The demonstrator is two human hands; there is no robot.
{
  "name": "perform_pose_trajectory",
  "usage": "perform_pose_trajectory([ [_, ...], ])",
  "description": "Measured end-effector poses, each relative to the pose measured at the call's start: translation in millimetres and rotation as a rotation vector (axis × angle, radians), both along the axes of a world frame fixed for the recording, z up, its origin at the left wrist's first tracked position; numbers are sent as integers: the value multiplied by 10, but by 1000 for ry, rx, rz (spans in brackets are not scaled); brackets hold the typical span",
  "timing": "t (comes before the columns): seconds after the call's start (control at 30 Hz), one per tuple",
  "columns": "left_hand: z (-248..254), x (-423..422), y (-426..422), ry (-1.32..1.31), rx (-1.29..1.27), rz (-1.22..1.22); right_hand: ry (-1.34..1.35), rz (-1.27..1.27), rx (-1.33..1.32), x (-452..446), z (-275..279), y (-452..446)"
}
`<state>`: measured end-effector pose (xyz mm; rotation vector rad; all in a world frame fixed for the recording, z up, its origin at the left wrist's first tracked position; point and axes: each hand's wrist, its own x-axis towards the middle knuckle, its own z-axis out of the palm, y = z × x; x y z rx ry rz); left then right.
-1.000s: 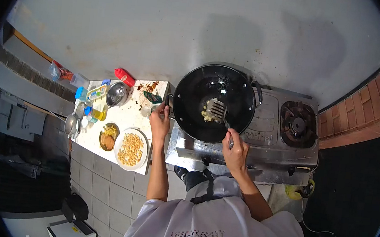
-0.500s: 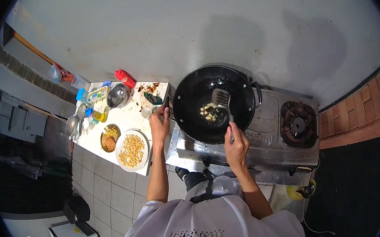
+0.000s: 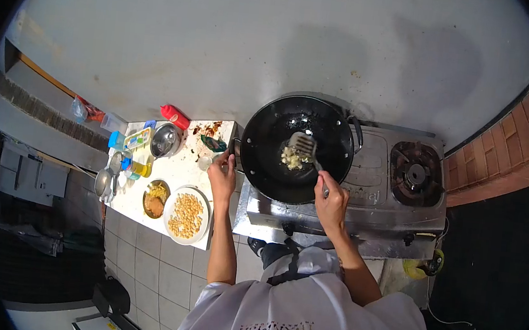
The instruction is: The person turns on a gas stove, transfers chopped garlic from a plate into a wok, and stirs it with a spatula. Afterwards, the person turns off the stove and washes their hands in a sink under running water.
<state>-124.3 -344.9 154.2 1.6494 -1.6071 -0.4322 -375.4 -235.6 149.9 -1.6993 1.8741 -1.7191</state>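
Wok (image 3: pixel 274 134) sits over the left part of the stove (image 3: pixel 371 146), with the left hand (image 3: pixel 221 177) outside its left rim, fingers seemingly closed on the left handle (image 3: pixel 236 143), and the right hand (image 3: pixel 331 204) by its near right rim, fingers wrapped round the spatula (image 3: pixel 303 144). Around the wok's middle, the blade, apart from the pale food pieces (image 3: pixel 293 160) half a second ago, now meets them and they look more bunched, which suggests stirring.

A grey wall (image 3: pixel 193 43) fills twelve o'clock; red brick (image 3: pixel 513 147) at three, white counter (image 3: pixel 176 170) at nine, tiled floor (image 3: pixel 147 269) toward seven.
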Motion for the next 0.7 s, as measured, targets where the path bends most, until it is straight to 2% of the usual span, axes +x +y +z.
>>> perform_pose_trajectory([
  [0.1, -14, -1, -6, 10, -2, 16, -37, 45, 6, 30, 0, 36],
  [0.23, 68, -33, 20, 6, 15, 11, -21, -37, 24, 11, -29, 14],
  [0.43, 0, -10, -5, 11, -20, -11, -59, 78, 16, 5, -17, 58],
  [0.63, 58, -18, 32, 13, 56, 4, -92, -33, 66, -53, 29, 90],
  [0.7, 28, -16, 8, 17, 64, 4, -75, 37, 54, -48, -36, 75],
])
